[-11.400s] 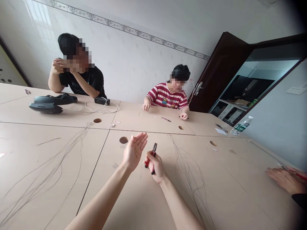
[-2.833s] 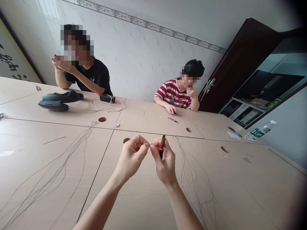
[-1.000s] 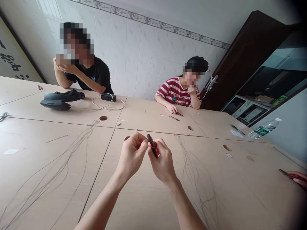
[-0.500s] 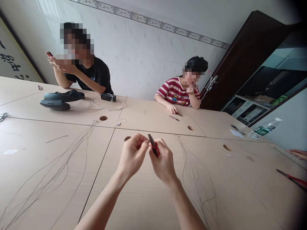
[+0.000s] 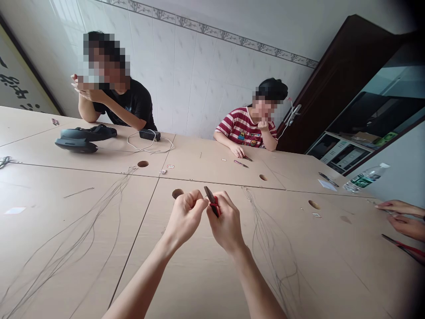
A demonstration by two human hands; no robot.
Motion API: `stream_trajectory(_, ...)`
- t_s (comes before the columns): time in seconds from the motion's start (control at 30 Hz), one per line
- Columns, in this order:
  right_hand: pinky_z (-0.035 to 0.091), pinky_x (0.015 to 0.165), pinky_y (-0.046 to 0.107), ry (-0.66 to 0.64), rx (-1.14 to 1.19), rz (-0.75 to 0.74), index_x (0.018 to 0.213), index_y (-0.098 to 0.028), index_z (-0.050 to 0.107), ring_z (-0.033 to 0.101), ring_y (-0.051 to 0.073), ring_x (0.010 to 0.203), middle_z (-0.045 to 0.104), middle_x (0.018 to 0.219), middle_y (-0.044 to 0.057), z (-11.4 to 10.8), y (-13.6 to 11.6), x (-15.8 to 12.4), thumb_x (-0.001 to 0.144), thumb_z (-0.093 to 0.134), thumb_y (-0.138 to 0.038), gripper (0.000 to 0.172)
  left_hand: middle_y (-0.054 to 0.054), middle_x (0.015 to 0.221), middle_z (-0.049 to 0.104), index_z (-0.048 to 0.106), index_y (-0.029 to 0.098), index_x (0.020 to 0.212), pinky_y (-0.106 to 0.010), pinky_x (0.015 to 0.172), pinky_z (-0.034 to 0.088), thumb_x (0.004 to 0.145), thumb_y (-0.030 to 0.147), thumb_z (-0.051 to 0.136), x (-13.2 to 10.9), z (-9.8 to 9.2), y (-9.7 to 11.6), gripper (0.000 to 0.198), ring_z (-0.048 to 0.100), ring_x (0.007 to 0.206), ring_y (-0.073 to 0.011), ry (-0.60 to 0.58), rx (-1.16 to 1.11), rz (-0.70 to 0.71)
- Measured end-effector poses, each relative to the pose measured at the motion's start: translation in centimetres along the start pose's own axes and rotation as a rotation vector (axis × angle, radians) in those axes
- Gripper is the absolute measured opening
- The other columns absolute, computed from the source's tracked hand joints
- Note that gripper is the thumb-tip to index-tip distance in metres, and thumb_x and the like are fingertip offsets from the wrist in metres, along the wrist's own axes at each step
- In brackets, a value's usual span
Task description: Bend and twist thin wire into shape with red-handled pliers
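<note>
My right hand (image 5: 227, 223) is closed around red-handled pliers (image 5: 209, 194), whose dark jaws point up and a little to the left. Close beside them, my left hand (image 5: 184, 217) is pinched, thumb against the curled fingers. What it grips is too small to make out. Both hands hover above the pale table (image 5: 186, 274), fingertips nearly meeting. To the right of my hands lies a bundle of thin wires (image 5: 257, 217), and another wire bundle (image 5: 99, 208) spreads across the table to the left.
A dark headset (image 5: 78, 139) and a black adapter with a white cable (image 5: 150, 134) sit at the far left. Two people sit opposite. At the right edge are a co-worker's hands (image 5: 403, 217), red-handled scissors or pliers (image 5: 401, 246) and a water bottle (image 5: 367, 178). Round holes (image 5: 177, 193) pierce the table.
My left hand has dipped slightly, while my right hand and the pliers have barely shifted. At the right edge, a co-worker's hands have come further into view. The person in black has moved their raised hands.
</note>
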State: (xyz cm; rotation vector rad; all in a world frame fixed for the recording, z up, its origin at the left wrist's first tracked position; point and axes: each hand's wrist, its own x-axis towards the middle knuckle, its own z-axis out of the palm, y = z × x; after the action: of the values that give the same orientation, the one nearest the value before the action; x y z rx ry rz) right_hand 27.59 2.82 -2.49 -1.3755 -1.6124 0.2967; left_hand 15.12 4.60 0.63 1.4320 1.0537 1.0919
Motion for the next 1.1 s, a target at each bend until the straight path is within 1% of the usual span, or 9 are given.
stream_trajectory(0.23,0.036,0.057,0.026,-0.009,0.017,-0.004,0.074,-0.023,0.043,0.043,0.012,0.059,0.046,0.078,-0.002,-0.2,0.2,0.1,0.081,0.044,-0.012,0.013,0.007,0.057,0.016,0.019,0.022,0.059,-0.026,0.049,0.014,0.081,0.023,0.049,0.0,0.3,-0.7,0.037,0.014,0.052,-0.0081,-0.008,-0.157,0.037)
stream_trajectory(0.43,0.035,0.056,0.025,-0.023,0.029,0.012,0.073,-0.023,0.045,0.043,0.012,0.059,0.046,0.077,-0.002,-0.3,0.2,0.2,0.081,0.044,-0.012,0.013,0.007,0.057,0.016,0.019,0.021,0.059,-0.026,0.048,0.013,0.081,0.023,0.049,-0.1,0.4,-1.1,0.037,0.014,0.05,-0.0073,0.001,-0.202,0.05)
stream_trajectory(0.5,0.035,0.056,0.025,-0.025,0.029,0.015,0.073,-0.022,0.046,0.043,0.012,0.058,0.047,0.078,-0.002,-0.3,0.3,0.2,0.081,0.044,-0.012,0.013,0.007,0.057,0.016,0.019,0.022,0.059,-0.026,0.048,0.013,0.08,0.023,0.049,0.0,0.5,-1.2,0.037,0.014,0.05,-0.0071,0.003,-0.21,0.054)
stream_trajectory(0.67,0.038,0.059,0.025,-0.024,0.022,0.004,0.078,-0.021,0.053,0.049,0.012,0.062,0.052,0.082,-0.001,-0.3,0.6,0.2,0.081,0.045,-0.012,0.013,0.007,0.056,0.017,0.02,0.022,0.059,-0.027,0.048,0.013,0.079,0.023,0.051,0.0,0.6,-1.4,0.037,0.014,0.049,-0.0068,0.003,-0.217,0.067)
stream_trajectory(0.93,0.04,0.061,0.025,-0.025,0.032,0.008,0.078,-0.021,0.055,0.051,0.013,0.064,0.055,0.084,0.0,-0.3,0.5,0.4,0.081,0.045,-0.011,0.014,0.007,0.057,0.016,0.019,0.022,0.059,-0.027,0.048,0.013,0.08,0.024,0.051,0.1,0.7,-1.5,0.038,0.013,0.049,-0.0069,0.005,-0.203,0.07)
stream_trajectory(1.1,0.041,0.06,0.025,-0.038,0.03,0.05,0.079,-0.021,0.055,0.05,0.013,0.063,0.054,0.081,-0.001,0.0,1.1,0.3,0.081,0.045,-0.013,0.013,0.007,0.056,0.018,0.019,0.021,0.059,-0.025,0.047,0.017,0.082,0.026,0.05,0.6,0.7,-2.2,0.039,0.017,0.048,-0.0072,0.035,-0.144,0.045)
